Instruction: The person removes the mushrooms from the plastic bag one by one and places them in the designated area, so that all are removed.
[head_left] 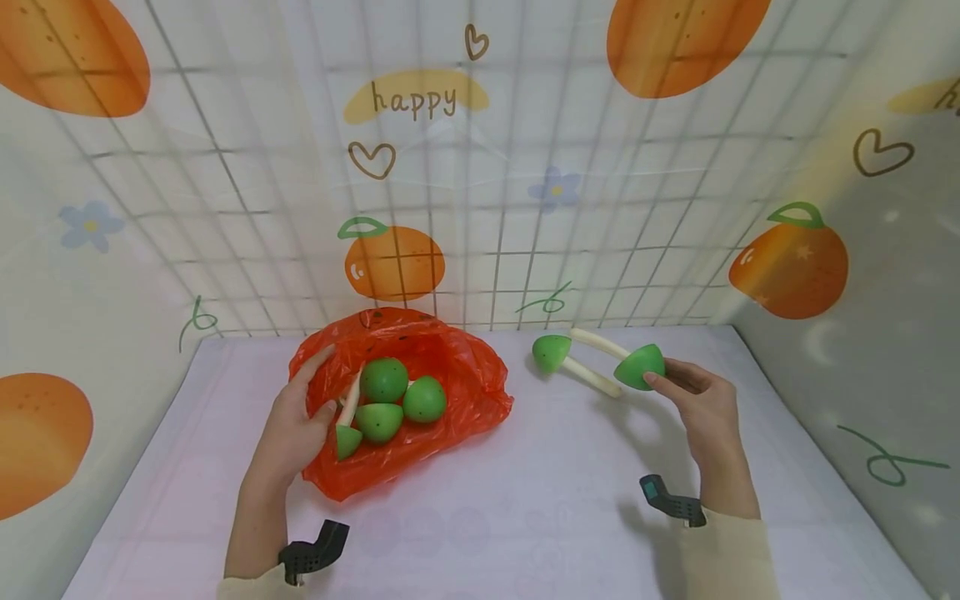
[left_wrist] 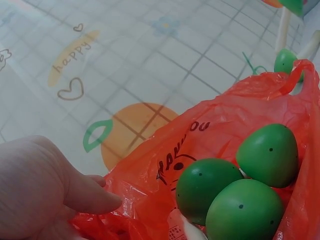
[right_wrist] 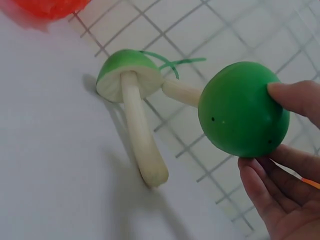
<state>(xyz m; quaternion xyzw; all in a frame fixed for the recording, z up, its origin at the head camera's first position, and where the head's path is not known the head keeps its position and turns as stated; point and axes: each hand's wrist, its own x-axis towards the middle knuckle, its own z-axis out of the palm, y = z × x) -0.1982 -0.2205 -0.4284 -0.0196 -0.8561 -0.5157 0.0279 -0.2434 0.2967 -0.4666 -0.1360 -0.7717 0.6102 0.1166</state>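
Observation:
My left hand (head_left: 295,425) grips the left rim of a red plastic bag (head_left: 465,421), with the thumb over the film in the left wrist view. Inside the opened bag lie several toy mushrooms with dark-dotted green caps (head_left: 384,380); one shows its pale stem (head_left: 350,400). To the right, my right hand (head_left: 705,408) pinches another mushroom by its green cap (right_wrist: 242,110), thumb on one side and fingers on the other. Its cream stem (head_left: 598,342) points left, toward the backdrop. Below that stem, one more mushroom (head_left: 552,354) lies on the table, its stem toward the right hand.
A pale cloth covers the table (head_left: 495,533). Behind it rises a grid-patterned backdrop (head_left: 480,200) printed with oranges, hearts and flowers. Patterned side walls (head_left: 885,367) bound the space left and right. Each wrist wears a small black camera (head_left: 315,546).

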